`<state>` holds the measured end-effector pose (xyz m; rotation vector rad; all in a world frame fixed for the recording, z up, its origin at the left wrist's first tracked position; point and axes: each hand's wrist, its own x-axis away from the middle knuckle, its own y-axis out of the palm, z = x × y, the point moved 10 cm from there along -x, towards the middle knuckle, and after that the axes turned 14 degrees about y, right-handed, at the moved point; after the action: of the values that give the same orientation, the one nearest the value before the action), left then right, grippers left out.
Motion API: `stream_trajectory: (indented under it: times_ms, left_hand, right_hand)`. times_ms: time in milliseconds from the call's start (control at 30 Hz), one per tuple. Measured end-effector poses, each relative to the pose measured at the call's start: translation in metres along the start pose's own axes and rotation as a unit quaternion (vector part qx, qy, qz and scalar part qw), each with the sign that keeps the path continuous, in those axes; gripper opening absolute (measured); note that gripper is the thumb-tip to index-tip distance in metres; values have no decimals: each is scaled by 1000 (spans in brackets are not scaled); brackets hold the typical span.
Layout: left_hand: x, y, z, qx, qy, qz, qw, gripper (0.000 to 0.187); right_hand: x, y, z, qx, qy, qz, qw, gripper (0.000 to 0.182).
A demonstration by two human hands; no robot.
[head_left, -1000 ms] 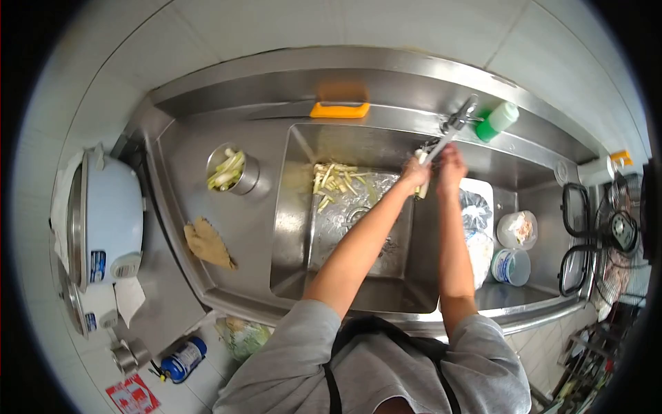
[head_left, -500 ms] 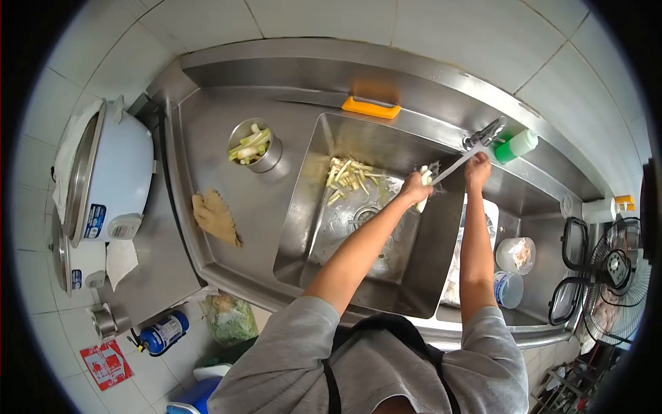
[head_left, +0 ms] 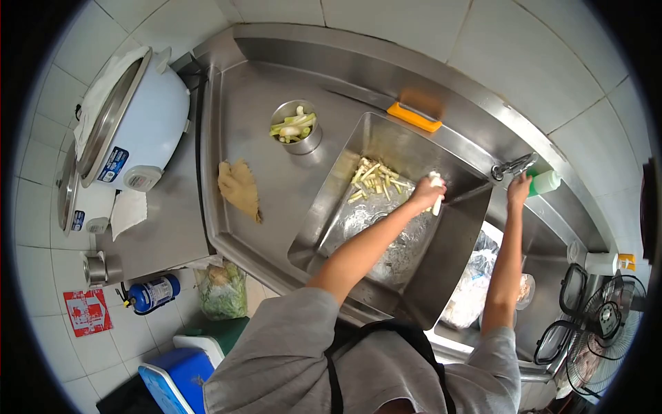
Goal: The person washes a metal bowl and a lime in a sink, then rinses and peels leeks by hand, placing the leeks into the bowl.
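Note:
My left hand (head_left: 429, 194) is over the far right part of the sink basin (head_left: 434, 265), closed around white vegetable stalks (head_left: 437, 204). Cut pale green-and-white stalks (head_left: 376, 178) lie in a pile on the basin floor, just left of that hand. My right hand (head_left: 518, 189) is raised at the metal faucet (head_left: 514, 166), right beside a bottle of green liquid (head_left: 545, 183). Its fingers look curled, and whatever they grip is hidden. Water is splashed over the basin floor.
A steel pot (head_left: 303, 143) of cut stalks and a tan cloth (head_left: 239, 190) are on the left counter. An orange-handled tool (head_left: 414, 117) lies on the back ledge. Bagged food (head_left: 469, 290) fills a container at right. A fan (head_left: 610, 324) stands at far right.
The view has shifted. The visible water stream that ran from the faucet onto the stalks no longer shows. My right hand is closer to the faucet and bottle; my left still holds stalks.

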<state>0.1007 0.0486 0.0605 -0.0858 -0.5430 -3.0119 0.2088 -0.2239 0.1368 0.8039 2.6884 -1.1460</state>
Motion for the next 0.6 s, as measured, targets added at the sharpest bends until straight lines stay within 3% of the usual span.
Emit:
stream_trajectory:
  times_ms: [33, 67, 100, 133, 167, 267, 367, 400, 433, 467, 533, 567, 600]
  left_hand:
    - [-4, -9, 4, 26, 20, 27, 999, 14]
    - [-4, -19, 2, 62, -3, 67, 996, 13]
    - [-2, -29, -1, 97, -26, 108, 989, 13]
    - [1, -33, -9, 153, -75, 131, 976, 17]
    - [2, -40, -4, 175, -62, 164, 969, 23]
    - [11, -59, 27, 232, -37, 186, 954, 27]
    - [11, -86, 49, 307, -32, 174, 935, 34]
    - [14, -92, 67, 294, -26, 147, 944, 47]
    - [18, -99, 84, 295, -21, 147, 944, 47]
    - [21, -109, 106, 284, 16, 154, 946, 54]
    - [23, -133, 129, 232, 80, 166, 955, 74]
    - [23, -142, 132, 241, 87, 163, 953, 76]
    - [27, -152, 134, 264, 95, 173, 944, 69]
  right_hand:
    - [9, -4, -6, 0, -39, 6, 999, 36]
    - [62, -13, -64, -44, 6, -100, 994, 36]
    - [102, 21, -58, -211, 31, -167, 963, 32]
    - [154, 19, -127, -109, -89, -231, 963, 32]
    - [189, 46, -132, -200, -26, -322, 925, 38]
    - [235, 73, -173, -237, -54, -329, 913, 39]
    - [238, 87, -204, -231, -22, -337, 913, 37]
    - [240, 107, -207, -274, 37, -388, 879, 36]
    - [242, 120, -218, -316, 93, -435, 838, 35]
    - [240, 125, -233, -314, 99, -445, 833, 35]
    - [231, 122, -278, -303, 73, -433, 846, 35]
    - [227, 125, -301, -290, 52, -420, 858, 35]
    - [224, 126, -330, -263, -37, -385, 884, 37]
